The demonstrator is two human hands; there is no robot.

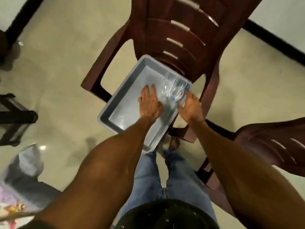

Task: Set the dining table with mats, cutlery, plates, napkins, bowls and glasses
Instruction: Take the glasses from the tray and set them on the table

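Clear glasses lie in the far corner of a grey tray on a chair. Left hand and right hand, fingers spread, hold nothing. Glasses may clink together if grabbed hastily.

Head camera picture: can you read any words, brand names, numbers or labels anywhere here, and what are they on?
No text can be read in this picture.
Glasses in the grey tray: a small blue mark on one, too small and blurred to read.
Patterned cloth at the lower left edge: colours only, too blurred to tell any letters.
Brown chair: no lettering shows.
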